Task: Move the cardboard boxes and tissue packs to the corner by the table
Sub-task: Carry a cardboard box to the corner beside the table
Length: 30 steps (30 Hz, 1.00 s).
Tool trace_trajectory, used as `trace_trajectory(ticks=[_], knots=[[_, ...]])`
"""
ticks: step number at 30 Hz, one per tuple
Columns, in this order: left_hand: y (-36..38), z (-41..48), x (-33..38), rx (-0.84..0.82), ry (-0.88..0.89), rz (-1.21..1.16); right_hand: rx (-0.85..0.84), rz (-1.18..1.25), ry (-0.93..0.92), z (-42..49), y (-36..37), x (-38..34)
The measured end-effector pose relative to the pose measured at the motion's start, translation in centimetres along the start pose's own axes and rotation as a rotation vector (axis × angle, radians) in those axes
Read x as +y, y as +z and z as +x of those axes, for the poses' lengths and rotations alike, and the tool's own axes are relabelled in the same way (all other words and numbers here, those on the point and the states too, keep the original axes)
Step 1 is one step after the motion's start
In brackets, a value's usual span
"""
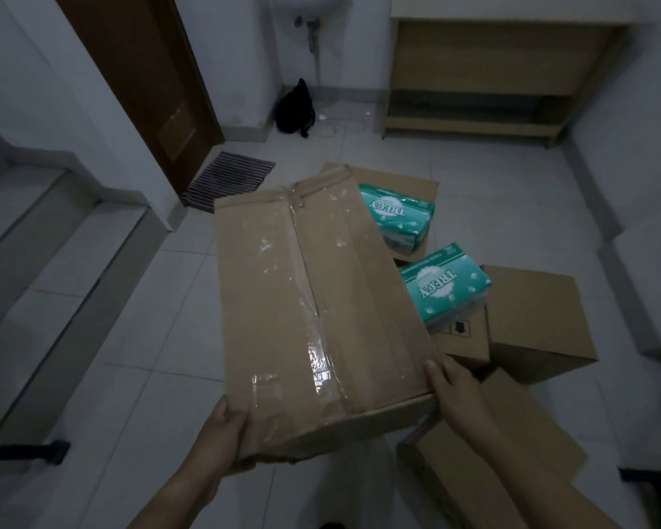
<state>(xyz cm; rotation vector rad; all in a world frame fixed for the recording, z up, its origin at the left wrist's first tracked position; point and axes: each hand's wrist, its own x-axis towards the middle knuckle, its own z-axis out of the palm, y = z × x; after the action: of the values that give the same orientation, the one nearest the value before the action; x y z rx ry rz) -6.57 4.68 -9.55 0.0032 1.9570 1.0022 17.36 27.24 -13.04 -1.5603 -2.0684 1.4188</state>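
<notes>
I hold a long taped cardboard box [313, 299] lifted above the floor. My left hand [222, 433] grips its near left corner and my right hand [455, 387] grips its near right corner. Beyond it lie two green tissue packs: one [397, 219] on a flat cardboard box [416, 185], the other [443, 288] on a small box [462, 337]. Another box [535, 318] sits at the right and one [485, 463] lies under my right forearm. The wooden table [485, 70] stands against the far wall.
A brown door [138, 82] and striped mat [226, 181] are at the far left. A black bag [296, 108] and white cable lie in the far corner under a sink [306, 1]. Steps [35, 242] rise at the left. White tile floor spreads ahead.
</notes>
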Motion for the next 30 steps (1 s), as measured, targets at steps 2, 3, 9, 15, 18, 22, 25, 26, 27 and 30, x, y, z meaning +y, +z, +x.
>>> trace_trajectory(ticks=[2, 3, 9, 15, 18, 22, 25, 26, 27, 30], knots=[[-0.2, -1.3, 1.1, -0.023, 0.023, 0.021, 0.027, -0.002, -0.02, -1.5, -1.2, -0.1], [-0.3, -1.9, 1.7, -0.031, 0.042, 0.014, 0.044, -0.001, -0.029, -2.3, -1.8, -0.2], [-1.7, -7.5, 6.3, -0.087, 0.201, 0.081, 0.089, 0.164, 0.019, -8.3, -5.6, -3.0], [-1.5, -16.1, 11.7, -0.176, 0.291, 0.149, 0.122, 0.278, 0.053, -13.1, -10.6, -3.0], [0.4, -21.0, 14.2, -0.243, 0.376, 0.268, 0.17, 0.335, 0.025, -15.3, -14.3, -2.5], [4.6, -28.4, 16.2, -0.308, 0.457, 0.325, 0.186, 0.45, -0.016, -18.6, -20.9, -1.2], [8.8, -31.7, 15.9, -0.274, 0.551, 0.326, 0.248, 0.464, -0.053, -20.5, -26.5, 1.3], [10.4, -32.2, 15.8, -0.257, 0.577, 0.318, 0.267, 0.452, -0.062, -20.9, -28.2, 2.2], [12.2, -32.6, 15.7, -0.24, 0.6, 0.297, 0.289, 0.441, -0.073, -21.4, -29.9, 3.0], [17.5, -33.6, 15.5, -0.246, 0.681, 0.241, 0.355, 0.437, -0.106, -22.3, -34.8, 5.3]])
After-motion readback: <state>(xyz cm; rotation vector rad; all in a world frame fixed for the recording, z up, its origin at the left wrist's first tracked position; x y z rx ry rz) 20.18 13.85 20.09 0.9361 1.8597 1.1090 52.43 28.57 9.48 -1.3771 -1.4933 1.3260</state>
